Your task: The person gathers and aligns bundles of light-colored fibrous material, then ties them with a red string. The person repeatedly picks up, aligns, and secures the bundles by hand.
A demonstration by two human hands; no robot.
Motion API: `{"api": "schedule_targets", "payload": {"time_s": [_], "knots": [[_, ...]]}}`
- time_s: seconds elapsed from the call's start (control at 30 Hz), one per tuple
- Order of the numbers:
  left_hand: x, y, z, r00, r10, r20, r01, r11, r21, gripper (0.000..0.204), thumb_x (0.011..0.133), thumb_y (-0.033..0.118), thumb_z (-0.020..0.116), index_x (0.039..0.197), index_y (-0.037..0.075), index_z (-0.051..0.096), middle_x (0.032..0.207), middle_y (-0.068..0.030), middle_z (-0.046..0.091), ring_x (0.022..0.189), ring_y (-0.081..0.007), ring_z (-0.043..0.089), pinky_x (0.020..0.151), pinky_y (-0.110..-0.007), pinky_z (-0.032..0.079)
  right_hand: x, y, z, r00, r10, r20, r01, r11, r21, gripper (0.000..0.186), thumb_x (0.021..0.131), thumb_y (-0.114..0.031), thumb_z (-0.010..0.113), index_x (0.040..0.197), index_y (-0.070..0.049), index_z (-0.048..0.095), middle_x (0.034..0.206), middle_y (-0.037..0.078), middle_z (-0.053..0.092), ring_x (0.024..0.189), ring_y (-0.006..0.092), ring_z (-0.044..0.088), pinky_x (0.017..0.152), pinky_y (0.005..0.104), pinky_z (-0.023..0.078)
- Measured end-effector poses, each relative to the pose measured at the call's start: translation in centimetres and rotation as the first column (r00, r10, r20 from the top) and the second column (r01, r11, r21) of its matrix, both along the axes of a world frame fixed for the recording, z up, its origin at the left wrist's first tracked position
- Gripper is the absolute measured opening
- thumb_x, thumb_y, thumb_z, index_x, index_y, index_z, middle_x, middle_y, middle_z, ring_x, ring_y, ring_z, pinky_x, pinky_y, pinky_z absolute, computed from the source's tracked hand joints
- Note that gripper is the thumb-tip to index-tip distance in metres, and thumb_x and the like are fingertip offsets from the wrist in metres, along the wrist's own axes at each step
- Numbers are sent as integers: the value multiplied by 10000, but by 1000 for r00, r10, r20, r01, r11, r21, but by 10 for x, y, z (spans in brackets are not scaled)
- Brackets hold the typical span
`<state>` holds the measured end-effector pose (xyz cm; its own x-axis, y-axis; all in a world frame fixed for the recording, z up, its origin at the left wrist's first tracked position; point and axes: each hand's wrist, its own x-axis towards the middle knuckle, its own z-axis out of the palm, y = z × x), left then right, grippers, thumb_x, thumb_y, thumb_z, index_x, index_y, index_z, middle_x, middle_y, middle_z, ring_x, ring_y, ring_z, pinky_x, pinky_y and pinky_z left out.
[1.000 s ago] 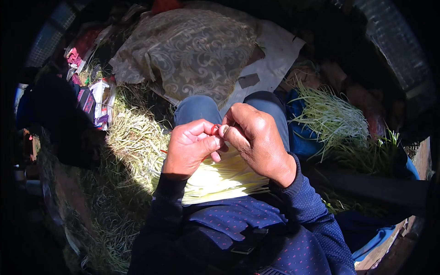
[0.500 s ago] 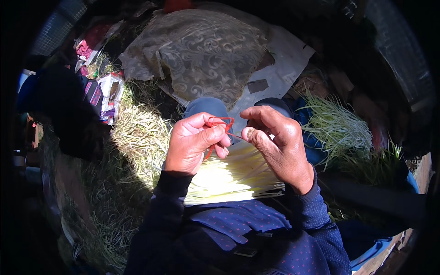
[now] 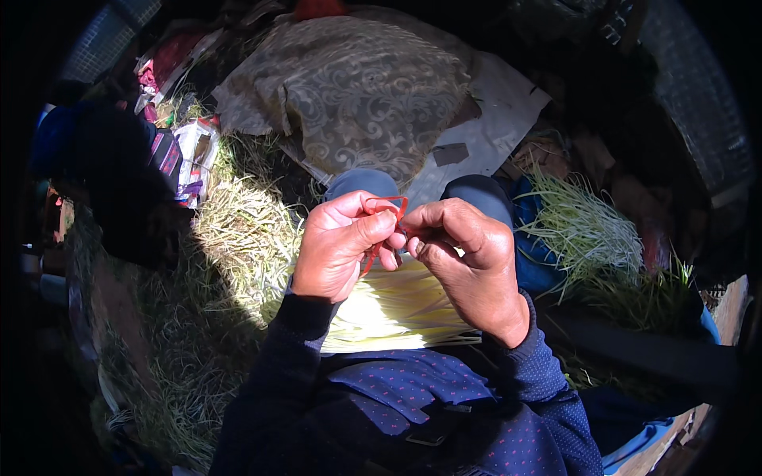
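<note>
Between my two hands is a thin red strip (image 3: 403, 208), bent into a loop. My left hand (image 3: 337, 242) pinches it between thumb and fingertips, and one tail hangs below that hand. My right hand (image 3: 472, 258) is closed with thumb and forefinger at the strip's right side, close against the left fingertips. The small spot where the fingertips meet is partly hidden. Under both hands, across my lap, lies a bundle of pale yellow-green stalks (image 3: 389, 317), brightly lit by the sun.
A patterned grey cloth (image 3: 373, 95) covers something ahead of my knees. On the left, loose straw-like stalks (image 3: 246, 230) lie in a heap. Green-white stalks (image 3: 587, 226) rest on a blue bag (image 3: 533, 238) at the right. A white box (image 3: 194, 159) stands at far left.
My right hand has moved left, so its fingertips now meet the left ones. The short stretch of red strip that showed between them is now mostly covered.
</note>
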<state>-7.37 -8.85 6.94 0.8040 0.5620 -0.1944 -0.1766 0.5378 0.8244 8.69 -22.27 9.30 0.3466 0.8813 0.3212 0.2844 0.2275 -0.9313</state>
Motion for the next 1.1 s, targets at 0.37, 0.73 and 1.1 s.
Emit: {"api": "schedule_targets", "payload": {"time_s": [0.37,0.73,1.1], "knots": [[-3,0,-5,999,28,-38,-22,988,153,215,1065,152,751,1126,-52,724,929,-126,759,751,-166,739,615,-269,603,-1,5,-8,987,33,156,-41,998,52,160,956,62,771,1094,-3,723,971,133,746,903,302,754,768,366,593],[-6,0,4,964,-85,-252,141,967,212,170,1061,136,756,1088,-31,749,899,-91,770,764,-132,734,621,-245,588,0,1,4,860,-57,506,55,998,19,234,804,107,817,990,-9,737,1056,129,735,942,272,760,768,348,620],[-5,-21,6,980,46,-195,50,886,462,95,1081,53,684,1113,-21,734,939,-33,757,813,-68,682,683,-259,573,2,0,-4,974,-21,227,22,1000,0,162,909,159,763,1005,31,736,964,103,723,875,198,738,780,298,609]]}}
